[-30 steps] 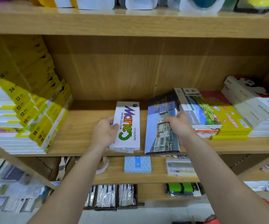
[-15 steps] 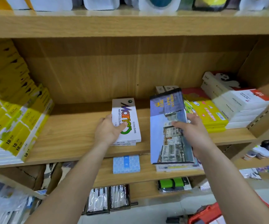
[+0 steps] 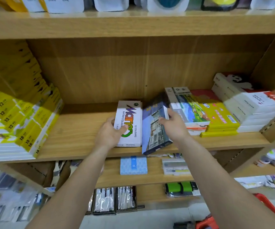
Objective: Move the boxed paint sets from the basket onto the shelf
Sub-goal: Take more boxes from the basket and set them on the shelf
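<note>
Left grip (image 3: 110, 133) holds the white box (image 3: 131, 123): the thumb lies across its printed top and the fingers curl along its left edge. That box, marked 12 COLOURS, lies flat on the shelf (image 3: 77, 129), its long side running front to back and its near end close to the shelf's front edge.

Right grip (image 3: 174, 126) clasps the blue box (image 3: 155, 131) at its far right corner, with fingers hooked over the edge and the thumb on the building picture. This box is tilted: its left long edge is down on the shelf, just beside the white box, while its right side is lifted. Its near corner juts past the shelf's front edge. The raised side sits close to the landscape box (image 3: 188, 108), but whether the 2 touch cannot be told.

Right of the landscape box lie flat yellow boxes (image 3: 219, 116), then a stack of white cartons (image 3: 249, 106) against the shelf's side wall. A tall, leaning stack of yellow packs (image 3: 26, 116), numbered 12, 18 and 24, fills the left end.

One board lower rests a pale blue pack (image 3: 133, 165). Only the red rim of the basket (image 3: 269, 205) shows, at the bottom right by the floor.
</note>
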Demonstrator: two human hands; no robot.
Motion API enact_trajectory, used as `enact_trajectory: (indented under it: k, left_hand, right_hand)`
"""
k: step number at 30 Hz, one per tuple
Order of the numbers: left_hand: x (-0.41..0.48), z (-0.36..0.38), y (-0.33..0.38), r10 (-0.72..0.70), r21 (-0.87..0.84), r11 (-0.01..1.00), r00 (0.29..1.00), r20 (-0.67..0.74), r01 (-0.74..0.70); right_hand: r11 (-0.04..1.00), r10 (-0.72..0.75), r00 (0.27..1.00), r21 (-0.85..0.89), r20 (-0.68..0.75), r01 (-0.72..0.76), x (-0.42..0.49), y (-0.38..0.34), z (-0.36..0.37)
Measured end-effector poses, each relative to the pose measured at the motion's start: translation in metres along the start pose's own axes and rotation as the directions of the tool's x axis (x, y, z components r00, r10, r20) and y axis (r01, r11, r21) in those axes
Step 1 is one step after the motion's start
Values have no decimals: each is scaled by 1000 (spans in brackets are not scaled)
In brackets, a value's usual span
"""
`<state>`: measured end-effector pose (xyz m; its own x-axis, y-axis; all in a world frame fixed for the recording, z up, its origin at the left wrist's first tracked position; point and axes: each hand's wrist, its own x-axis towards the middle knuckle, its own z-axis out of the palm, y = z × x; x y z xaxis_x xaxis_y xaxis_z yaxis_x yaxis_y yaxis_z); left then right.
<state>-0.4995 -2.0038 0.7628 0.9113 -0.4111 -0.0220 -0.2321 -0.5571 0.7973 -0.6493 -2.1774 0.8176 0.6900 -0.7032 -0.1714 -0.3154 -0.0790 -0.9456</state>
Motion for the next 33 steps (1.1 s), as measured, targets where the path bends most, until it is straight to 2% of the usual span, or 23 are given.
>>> enact_trajectory:
  k: [5,7,8,9,10,11,13,15,17,23,25,29,33]
  left_hand:
    - [1,-22,-18,-71,-72,995,996,-62,67]
    - [1,-32,-25,-94,-79,993,992,-88,87]
    - [0,-36,-28,-98,-77,993,991,-94,91]
    - [0,-39,-30,-95,-77,993,991,-96,88]
    - [-1,-40,-33,-83,-79,994,992,-92,76]
    - [-3,-41,-35,-65,-85,995,994,-85,57]
    - [-5,-41,-36,-39,-119,992,996,-74,29]
    - [-6,-40,-37,-46,-175,984,997,-67,33]
    - [-6,-41,-39,-53,-254,966,998,-46,40]
    - [-5,-49,-34,-62,-434,900,995,-72,25]
    - [0,-52,-31,-66,-372,928,994,-82,31]
    - [1,-48,-27,-183,-285,944,982,-36,165]
    - [-1,-43,-23,-214,-325,926,976,-31,192]
  right_hand:
    - [997,2,997,-72,74,3,34,-5,24]
    - [974,-8,992,-224,127,37,44,-3,36]
    - [917,-31,992,-392,124,78,44,-2,42]
    - [816,-81,993,-568,82,113,45,2,48]
    - [711,-175,984,-686,38,153,42,6,53]
    - [669,-268,963,-717,15,197,35,9,59]
    - [714,-366,927,-612,87,340,21,15,71]
    - [720,-348,906,-550,242,424,7,21,88]
    - [697,-316,896,-564,313,443,-4,26,104]
    - [731,-307,898,-526,315,434,-8,30,117]
    - [735,-299,895,-518,331,438,-8,32,114]
    - [718,-298,881,-521,368,461,-12,33,110]
    - [684,-316,861,-532,400,498,-15,36,107]
